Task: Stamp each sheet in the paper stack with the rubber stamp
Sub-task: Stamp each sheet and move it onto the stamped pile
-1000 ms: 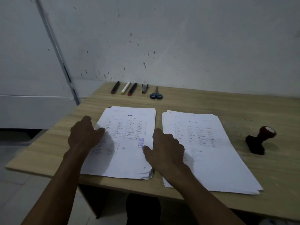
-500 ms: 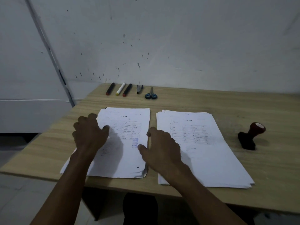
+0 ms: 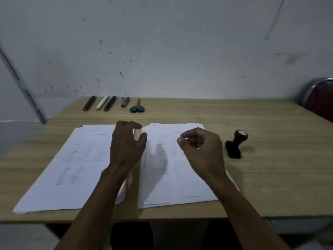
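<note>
Two stacks of printed sheets lie side by side on the wooden table (image 3: 273,181). The left stack (image 3: 72,168) carries a blue stamp mark on its top sheet, blurred here. My left hand (image 3: 126,147) hovers over the gap between the stacks, fingers loosely bent, holding nothing. Over the upper part of the right stack (image 3: 171,188), my right hand (image 3: 201,148) is raised with loosely curled, empty fingers. The rubber stamp (image 3: 236,143), a black base with a dark red handle, stands tilted on the table just right of my right hand, untouched.
Along the table's far edge lie three markers (image 3: 102,102), a small dark tool (image 3: 124,101) and blue-handled scissors (image 3: 137,107). A chair back (image 3: 319,98) shows at the far right. The wall stands directly behind the table.
Both hands have lifted off the left stack and moved right; the left hand now hangs over the gap, the right over the right stack near the stamp. The view shifted right.
</note>
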Demonstrator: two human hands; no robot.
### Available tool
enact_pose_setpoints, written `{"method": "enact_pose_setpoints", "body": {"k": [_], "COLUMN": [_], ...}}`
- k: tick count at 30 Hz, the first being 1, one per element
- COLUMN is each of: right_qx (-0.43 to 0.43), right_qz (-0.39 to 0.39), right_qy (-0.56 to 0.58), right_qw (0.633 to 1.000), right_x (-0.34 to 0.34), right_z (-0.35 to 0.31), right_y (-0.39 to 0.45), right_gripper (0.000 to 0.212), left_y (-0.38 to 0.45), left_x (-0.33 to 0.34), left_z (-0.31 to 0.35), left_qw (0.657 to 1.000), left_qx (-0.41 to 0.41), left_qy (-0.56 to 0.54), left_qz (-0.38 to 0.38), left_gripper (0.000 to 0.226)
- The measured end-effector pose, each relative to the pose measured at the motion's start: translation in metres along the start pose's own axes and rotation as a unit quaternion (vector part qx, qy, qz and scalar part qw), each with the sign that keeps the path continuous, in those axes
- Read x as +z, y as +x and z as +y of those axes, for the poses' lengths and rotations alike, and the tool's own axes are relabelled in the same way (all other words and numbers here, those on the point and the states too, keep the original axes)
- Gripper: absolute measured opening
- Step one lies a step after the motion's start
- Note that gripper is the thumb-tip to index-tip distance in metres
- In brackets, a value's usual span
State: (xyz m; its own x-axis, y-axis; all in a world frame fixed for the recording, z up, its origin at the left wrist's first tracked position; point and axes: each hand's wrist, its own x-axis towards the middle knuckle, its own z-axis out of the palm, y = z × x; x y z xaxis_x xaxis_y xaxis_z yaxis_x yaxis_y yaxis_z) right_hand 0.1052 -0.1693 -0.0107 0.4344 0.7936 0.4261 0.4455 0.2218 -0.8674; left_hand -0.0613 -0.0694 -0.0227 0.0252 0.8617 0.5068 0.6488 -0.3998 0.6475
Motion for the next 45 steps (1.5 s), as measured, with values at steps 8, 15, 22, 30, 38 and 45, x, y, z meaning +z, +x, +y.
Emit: {"method": "enact_pose_setpoints", "body": {"k": [8, 15, 22, 30, 38, 45], "right_qx": [0.066, 0.169, 0.172, 0.078, 0.053, 0.045], "right_qz": [0.192, 0.109, 0.067, -0.009, -0.109, -0.128], "right_qy": [-0.329, -0.381, -0.375, -0.239, -0.376, -0.449], "right_qw": [0.922, 0.902, 0.908, 0.968, 0.918, 0.883], "right_x": [-0.077, -0.098, -0.097, -0.072, -0.046, -0.038], "right_z": [0.041, 0.06, 0.058, 0.027, 0.012, 0.023], "right_y": [0.03, 0.046, 0.047, 0.031, 0.027, 0.027], "right_gripper": [0.042, 0.067, 0.042, 0.023, 0.012, 0.014], "left_y": [-0.01, -0.017, -0.019, -0.017, -0.033, -0.04], "left_x": [0.037, 0.046, 0.046, 0.058, 0.06, 0.067], "left_z": [0.029, 0.036, 0.032, 0.024, 0.021, 0.012], "left_qw": [0.993, 0.989, 0.989, 0.975, 0.95, 0.96], "left_qx": [0.087, 0.099, 0.101, 0.092, 0.133, 0.135], "left_qy": [-0.019, -0.012, -0.01, 0.015, 0.105, 0.088], "left_qz": [-0.078, -0.107, -0.112, -0.204, -0.261, -0.229], "left_gripper": [0.023, 0.022, 0.022, 0.032, 0.039, 0.033]}}
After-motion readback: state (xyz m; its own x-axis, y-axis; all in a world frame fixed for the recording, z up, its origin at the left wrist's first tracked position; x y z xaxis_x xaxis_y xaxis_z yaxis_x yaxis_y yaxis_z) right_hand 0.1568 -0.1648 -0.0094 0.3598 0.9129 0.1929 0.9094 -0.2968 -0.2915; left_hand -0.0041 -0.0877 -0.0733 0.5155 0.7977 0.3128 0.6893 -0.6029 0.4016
